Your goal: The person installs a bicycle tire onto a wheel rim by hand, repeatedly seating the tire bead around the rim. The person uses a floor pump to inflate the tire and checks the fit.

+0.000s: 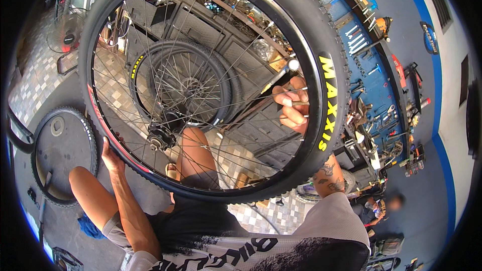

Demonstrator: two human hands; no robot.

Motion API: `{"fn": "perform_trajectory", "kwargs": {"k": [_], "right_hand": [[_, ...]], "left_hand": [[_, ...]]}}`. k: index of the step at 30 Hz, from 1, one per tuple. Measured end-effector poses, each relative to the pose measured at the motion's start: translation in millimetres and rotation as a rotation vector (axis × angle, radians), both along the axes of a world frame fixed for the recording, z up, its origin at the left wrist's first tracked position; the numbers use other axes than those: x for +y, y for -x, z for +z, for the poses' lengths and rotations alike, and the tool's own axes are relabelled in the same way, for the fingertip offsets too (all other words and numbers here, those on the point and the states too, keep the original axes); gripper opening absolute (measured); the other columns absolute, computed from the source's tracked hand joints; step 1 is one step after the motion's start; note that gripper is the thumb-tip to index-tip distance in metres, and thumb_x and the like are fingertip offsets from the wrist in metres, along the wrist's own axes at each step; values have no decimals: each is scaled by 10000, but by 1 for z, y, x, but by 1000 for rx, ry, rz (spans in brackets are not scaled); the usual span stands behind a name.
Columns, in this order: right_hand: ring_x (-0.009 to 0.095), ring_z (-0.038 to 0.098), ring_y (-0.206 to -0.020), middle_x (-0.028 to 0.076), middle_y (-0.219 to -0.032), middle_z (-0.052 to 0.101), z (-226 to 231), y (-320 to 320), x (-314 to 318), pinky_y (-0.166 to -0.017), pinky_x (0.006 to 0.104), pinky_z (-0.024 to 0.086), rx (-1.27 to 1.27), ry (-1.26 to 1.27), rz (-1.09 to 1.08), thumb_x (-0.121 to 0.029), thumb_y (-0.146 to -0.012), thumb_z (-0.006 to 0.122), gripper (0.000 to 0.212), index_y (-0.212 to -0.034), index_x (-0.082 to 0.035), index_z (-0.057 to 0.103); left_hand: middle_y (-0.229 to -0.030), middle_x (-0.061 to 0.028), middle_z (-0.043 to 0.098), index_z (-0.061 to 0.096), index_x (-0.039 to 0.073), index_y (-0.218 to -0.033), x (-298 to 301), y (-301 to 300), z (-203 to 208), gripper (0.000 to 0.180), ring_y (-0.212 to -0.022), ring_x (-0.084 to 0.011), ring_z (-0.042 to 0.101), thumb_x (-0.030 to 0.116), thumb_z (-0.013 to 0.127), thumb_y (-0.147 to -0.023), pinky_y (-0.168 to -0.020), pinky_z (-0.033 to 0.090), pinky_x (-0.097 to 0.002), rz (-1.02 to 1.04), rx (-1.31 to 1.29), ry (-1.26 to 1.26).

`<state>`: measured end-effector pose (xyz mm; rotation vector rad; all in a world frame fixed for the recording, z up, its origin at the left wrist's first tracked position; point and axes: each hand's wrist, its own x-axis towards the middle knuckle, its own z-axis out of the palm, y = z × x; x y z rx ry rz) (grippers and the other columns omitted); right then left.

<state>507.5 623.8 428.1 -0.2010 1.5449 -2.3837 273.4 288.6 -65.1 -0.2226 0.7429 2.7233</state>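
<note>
A bicycle wheel (329, 45) with a knobby black tyre, yellow lettering and thin spokes is held up before me, tilted. My left hand (112, 160) grips its lower left edge, thumb on the near side and most fingers hidden behind the tyre. My right arm passes behind the wheel. Inside the rim at the right, my right hand (292, 108) is closed, fingers pinching a short grey stem (301, 103) beside the rim; whether it is a valve or a tool, I cannot tell. The hub with its sprockets (161, 136) sits above my knee.
Another wheel (223, 78) leans against dark drawers (198, 32) beyond the spokes. A tyre (65, 115) lies at the left. Hand tools hang on a blue board (369, 55) at the right. A person (379, 208) is at the far right. A fan (68, 35) stands at the upper left.
</note>
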Motion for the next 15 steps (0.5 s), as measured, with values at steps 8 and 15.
{"fn": "perform_trajectory", "kwargs": {"k": [8,15], "right_hand": [[94,307,-445,60,-991,500,8,1,-6,-503,280,269,-90,-58,-104,-73,-1084,539,250,-874,-205,514],[72,296,-472,49,-1017,482,5,-1,-4,-539,266,302,-57,-39,-72,-108,-1096,530,202,-927,-212,491]], "left_hand": [[-1182,-124,712,640,39,-1304,-1,-4,5,507,-1027,-250,670,465,608,-1032,-898,536,-388,-5,-19,19],[-1201,-126,703,630,42,-1330,-4,-4,3,528,-1040,-261,662,467,623,-1016,-923,528,-396,-14,1,-11]]}}
